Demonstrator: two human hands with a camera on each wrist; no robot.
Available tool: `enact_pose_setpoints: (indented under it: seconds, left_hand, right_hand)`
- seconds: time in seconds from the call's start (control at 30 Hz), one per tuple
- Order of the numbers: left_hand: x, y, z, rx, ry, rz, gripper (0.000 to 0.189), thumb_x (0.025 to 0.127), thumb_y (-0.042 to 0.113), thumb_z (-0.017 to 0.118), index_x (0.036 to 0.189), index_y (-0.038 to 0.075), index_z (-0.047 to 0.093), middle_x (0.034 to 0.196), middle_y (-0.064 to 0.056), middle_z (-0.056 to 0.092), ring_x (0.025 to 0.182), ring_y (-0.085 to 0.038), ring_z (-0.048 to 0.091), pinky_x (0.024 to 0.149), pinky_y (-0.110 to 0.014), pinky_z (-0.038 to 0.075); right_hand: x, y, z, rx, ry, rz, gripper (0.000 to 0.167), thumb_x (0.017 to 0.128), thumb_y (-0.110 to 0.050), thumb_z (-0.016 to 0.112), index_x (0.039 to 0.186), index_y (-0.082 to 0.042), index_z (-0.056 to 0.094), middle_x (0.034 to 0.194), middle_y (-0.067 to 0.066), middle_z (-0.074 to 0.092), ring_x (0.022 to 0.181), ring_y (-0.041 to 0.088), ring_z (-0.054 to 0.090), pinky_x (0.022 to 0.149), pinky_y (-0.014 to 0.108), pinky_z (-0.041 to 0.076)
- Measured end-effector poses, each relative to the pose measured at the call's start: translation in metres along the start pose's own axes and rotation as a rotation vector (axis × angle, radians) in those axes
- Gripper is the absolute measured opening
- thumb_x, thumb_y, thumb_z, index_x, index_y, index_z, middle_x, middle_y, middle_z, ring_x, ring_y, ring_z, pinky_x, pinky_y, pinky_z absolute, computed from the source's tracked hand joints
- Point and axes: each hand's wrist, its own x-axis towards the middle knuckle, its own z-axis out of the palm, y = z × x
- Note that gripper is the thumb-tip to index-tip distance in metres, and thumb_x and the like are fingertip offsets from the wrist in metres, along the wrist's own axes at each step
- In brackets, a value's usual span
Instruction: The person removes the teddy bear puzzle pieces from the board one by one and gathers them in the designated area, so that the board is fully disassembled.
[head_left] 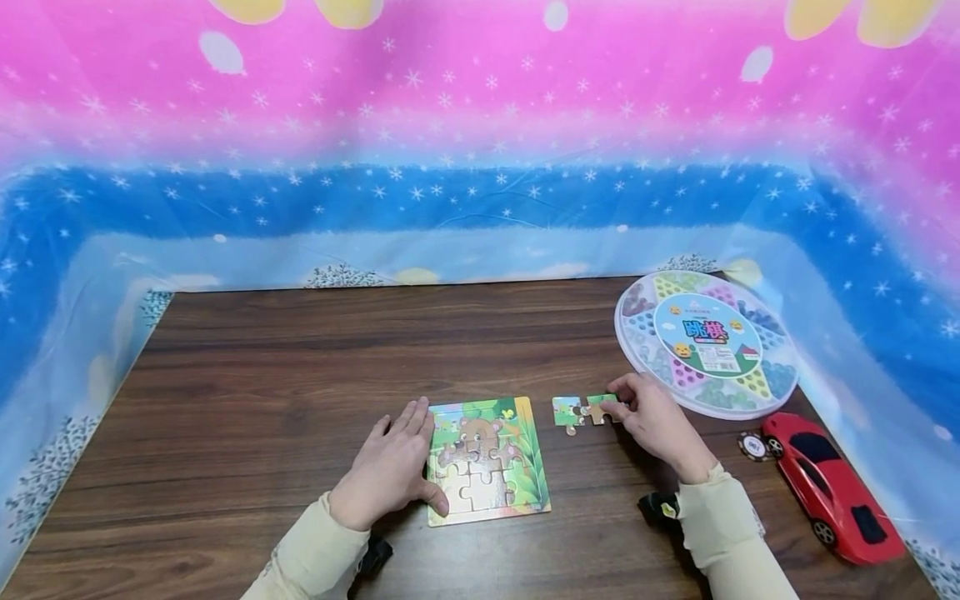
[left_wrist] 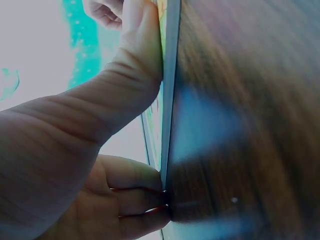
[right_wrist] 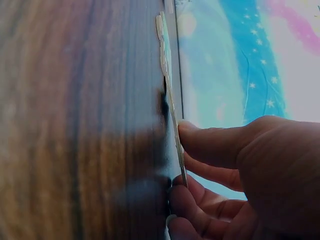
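A square jigsaw puzzle with a bear picture lies flat on the table, its frame filled with pieces in the middle. My left hand rests along its left side, fingers extended by the far left corner and thumb on the front left part. In the left wrist view the thumb lies over the board's edge. To the right of the puzzle, my right hand pinches a puzzle piece between thumb and fingers. Another piece adjoins it on the left. The right wrist view shows the held piece tilted slightly off the table.
A round Chinese checkers box with marbles under its clear lid stands at the back right. In front of it are a poker chip and a red toy car. A patterned cloth rises behind the dark wooden table.
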Motion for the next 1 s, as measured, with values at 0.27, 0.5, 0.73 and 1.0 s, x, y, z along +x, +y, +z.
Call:
enact_pose_setpoints:
  seconds: [0.27,0.5,0.73,1.0]
  left_hand:
    - [0.0,0.0005,0.0001,0.001,-0.005,-0.003,0.125,0.052,0.062,0.08,0.145,-0.008,0.037,0.155,-0.024,0.027,0.143,-0.035,0.027,0.109,-0.057,0.028]
    - [0.0,0.0008,0.0001,0.003,-0.002,0.001,0.125,0.052,0.063,0.08,0.145,-0.008,0.037,0.154,-0.024,0.027,0.142,-0.035,0.027,0.109,-0.057,0.028]
    - [0.0002,0.0006,-0.0002,0.001,0.009,0.006,0.124,0.051,0.062,0.08,0.144,-0.009,0.039,0.154,-0.025,0.028,0.142,-0.036,0.028,0.108,-0.058,0.028]
    - [0.0004,0.0006,-0.0007,-0.011,-0.005,-0.001,0.123,0.052,0.062,0.081,0.144,-0.008,0.038,0.154,-0.024,0.027,0.143,-0.035,0.027,0.109,-0.058,0.027]
  right_hand:
    - [-0.002,-0.002,0.0009,-0.02,0.016,0.005,0.021,0.091,-0.022,0.069,0.102,-0.005,0.064,0.091,0.007,0.057,0.075,0.018,0.051,0.066,0.033,0.044]
    - [-0.003,-0.0032,0.0023,-0.054,0.015,0.026,0.022,0.092,-0.024,0.068,0.103,-0.006,0.064,0.091,0.006,0.056,0.074,0.018,0.051,0.066,0.033,0.044]
    - [-0.0035,-0.003,0.0045,-0.064,0.034,0.011,0.021,0.09,-0.023,0.07,0.101,-0.006,0.063,0.086,0.003,0.056,0.073,0.016,0.052,0.066,0.033,0.045]
    - [-0.0019,-0.0036,0.0056,-0.096,0.055,-0.022,0.02,0.089,-0.024,0.072,0.098,-0.008,0.064,0.086,0.002,0.057,0.073,0.016,0.051,0.065,0.033,0.044]
